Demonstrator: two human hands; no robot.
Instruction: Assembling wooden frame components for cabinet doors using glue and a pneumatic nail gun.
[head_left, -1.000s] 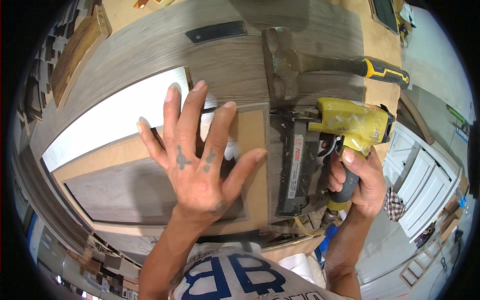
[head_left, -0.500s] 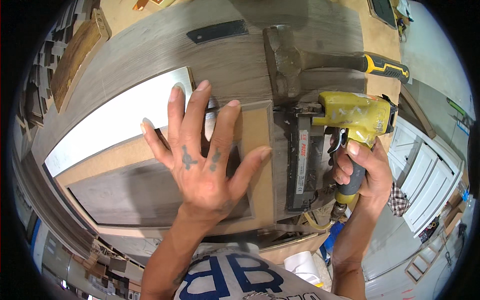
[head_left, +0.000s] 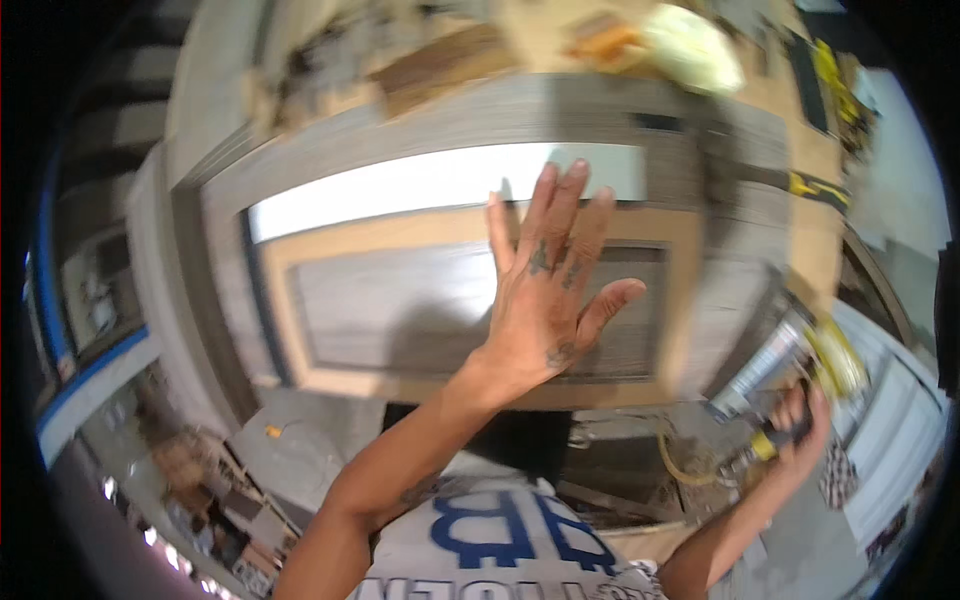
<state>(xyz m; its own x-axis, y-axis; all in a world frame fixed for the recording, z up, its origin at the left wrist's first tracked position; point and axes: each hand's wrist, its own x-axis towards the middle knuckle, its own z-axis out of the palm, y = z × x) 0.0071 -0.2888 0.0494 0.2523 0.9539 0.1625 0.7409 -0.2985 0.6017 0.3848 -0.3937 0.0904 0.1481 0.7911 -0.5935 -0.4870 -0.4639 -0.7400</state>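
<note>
The left hand [head_left: 548, 300] lies spread flat on the door panel [head_left: 400, 300], while the right hand [head_left: 795, 435] grips a yellow nail gun [head_left: 800, 365] off its edge.

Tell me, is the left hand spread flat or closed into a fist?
Spread flat: the left hand lies open, fingers extended, on the panel.

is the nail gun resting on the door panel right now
No, the right hand holds the yellow nail gun off the door panel, beyond its right edge.
</note>
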